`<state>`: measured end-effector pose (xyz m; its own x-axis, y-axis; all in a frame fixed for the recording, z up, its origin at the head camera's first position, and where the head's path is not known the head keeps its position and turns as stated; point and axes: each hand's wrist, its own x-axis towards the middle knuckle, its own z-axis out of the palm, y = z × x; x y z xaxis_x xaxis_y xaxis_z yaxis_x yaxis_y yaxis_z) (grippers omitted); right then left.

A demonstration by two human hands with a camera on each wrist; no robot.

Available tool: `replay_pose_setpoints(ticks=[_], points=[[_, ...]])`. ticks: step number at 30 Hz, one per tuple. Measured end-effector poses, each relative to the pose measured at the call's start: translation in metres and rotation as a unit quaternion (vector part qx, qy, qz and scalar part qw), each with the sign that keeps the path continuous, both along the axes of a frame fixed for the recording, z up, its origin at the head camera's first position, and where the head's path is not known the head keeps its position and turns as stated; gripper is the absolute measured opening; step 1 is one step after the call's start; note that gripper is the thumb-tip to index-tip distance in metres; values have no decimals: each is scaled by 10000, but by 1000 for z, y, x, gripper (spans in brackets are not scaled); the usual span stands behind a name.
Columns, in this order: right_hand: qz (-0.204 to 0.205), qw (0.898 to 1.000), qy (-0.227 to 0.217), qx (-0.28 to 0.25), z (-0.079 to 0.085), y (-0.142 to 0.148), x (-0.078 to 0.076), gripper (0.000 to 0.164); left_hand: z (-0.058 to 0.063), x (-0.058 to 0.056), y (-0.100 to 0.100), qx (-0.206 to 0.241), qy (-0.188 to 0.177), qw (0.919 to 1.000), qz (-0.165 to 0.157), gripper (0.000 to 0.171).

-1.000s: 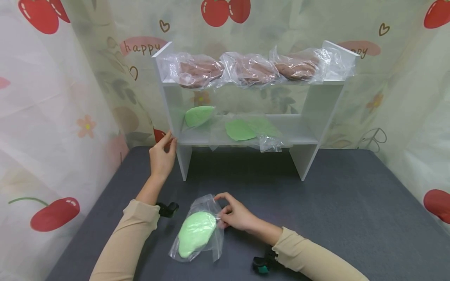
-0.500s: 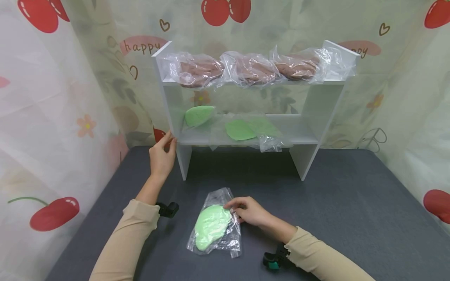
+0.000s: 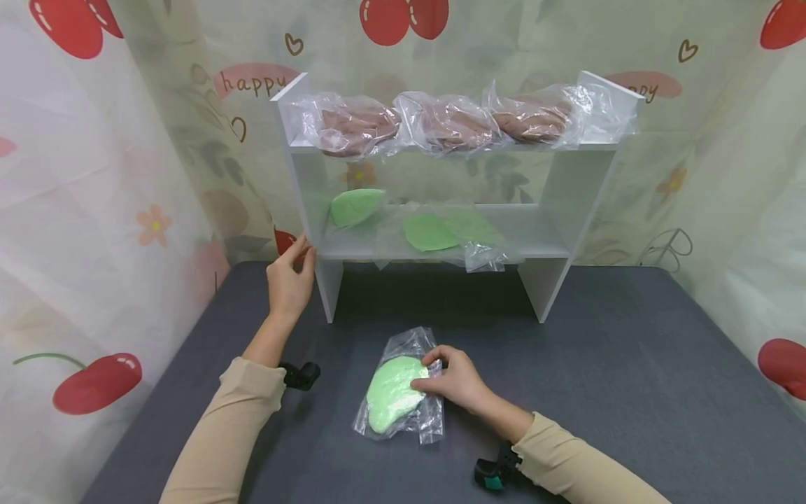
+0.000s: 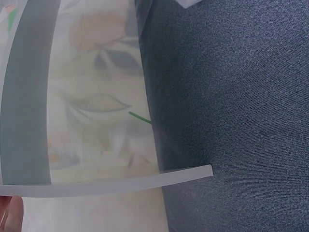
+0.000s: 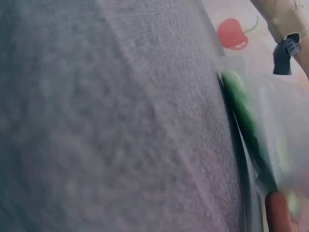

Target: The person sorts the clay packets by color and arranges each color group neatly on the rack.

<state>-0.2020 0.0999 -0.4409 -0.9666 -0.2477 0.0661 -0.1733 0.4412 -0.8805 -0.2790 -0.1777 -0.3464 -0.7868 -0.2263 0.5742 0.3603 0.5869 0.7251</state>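
Note:
My right hand holds the right edge of a clear plastic bag with a rounded, pale green piece inside. Its thumb and forefinger overlap the green piece in the head view. The bag is low over the dark table; in the right wrist view its green edge shows beside the thumb. My left hand touches the outer left side of the white shelf, fingertips at the panel's front edge. In the left wrist view, those fingers show just below the panel edge.
Three bags of brown, lumpy items line the top shelf board. On the lower board lie several bagged green pieces. The shelf stands towards the back of the dark table. Patterned curtains enclose the table.
My right hand has moved the bagged green piece rightward and towards the shelf, and its thumb has come onto the green piece. My left hand has stayed at the shelf's side.

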Motion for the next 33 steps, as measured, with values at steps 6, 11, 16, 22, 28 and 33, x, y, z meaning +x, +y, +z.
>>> replay_pose_setpoints(ticks=[6,11,16,22,28,33], points=[[122,9993,-233,-273,2,4,-2,36,1,0,0,-5,-15,10000,7,39],[405,9958,-634,-518,6,9,-2,40,2,0,1,12,18,10000,-20,39],[530,9942,-721,-590,12,14,-1,40,1,0,0,0,26,10000,-13,39],[780,9933,-487,-704,22,20,1,36,1,0,0,-51,4,10000,22,39],[880,9925,6,-846,35,23,7,31,1,1,0,-43,-24,10000,16,40],[988,9886,269,-1100,47,26,12,33,1,1,0,9,-32,10000,0,39]])
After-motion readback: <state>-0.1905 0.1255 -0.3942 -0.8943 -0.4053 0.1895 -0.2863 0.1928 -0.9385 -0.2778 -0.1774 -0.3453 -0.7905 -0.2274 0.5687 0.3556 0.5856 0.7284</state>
